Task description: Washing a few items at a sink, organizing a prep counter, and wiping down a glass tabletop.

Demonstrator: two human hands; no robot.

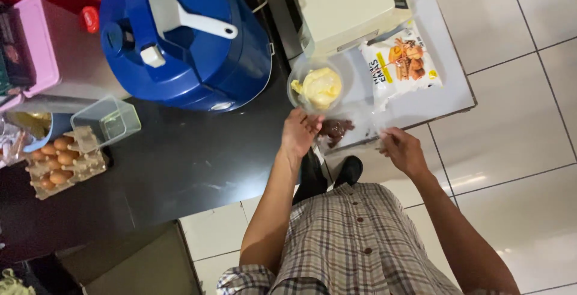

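So the left hand (299, 131) has its fingers resting loose on the rim of the clear bowl (315, 86) of yellow dough on the counter (180, 162), right hand (401, 148) pinching a clear plastic bag (366, 120); the brown stuff (335, 130) between them hasn't gone in yet, snack packet (401, 61) looks unopened

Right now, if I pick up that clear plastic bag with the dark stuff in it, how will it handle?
The clear plastic bag looks thin and crumpled, so probably floppy. The dark lump inside likely shifts and sags toward one side. Its glossy film may slip.
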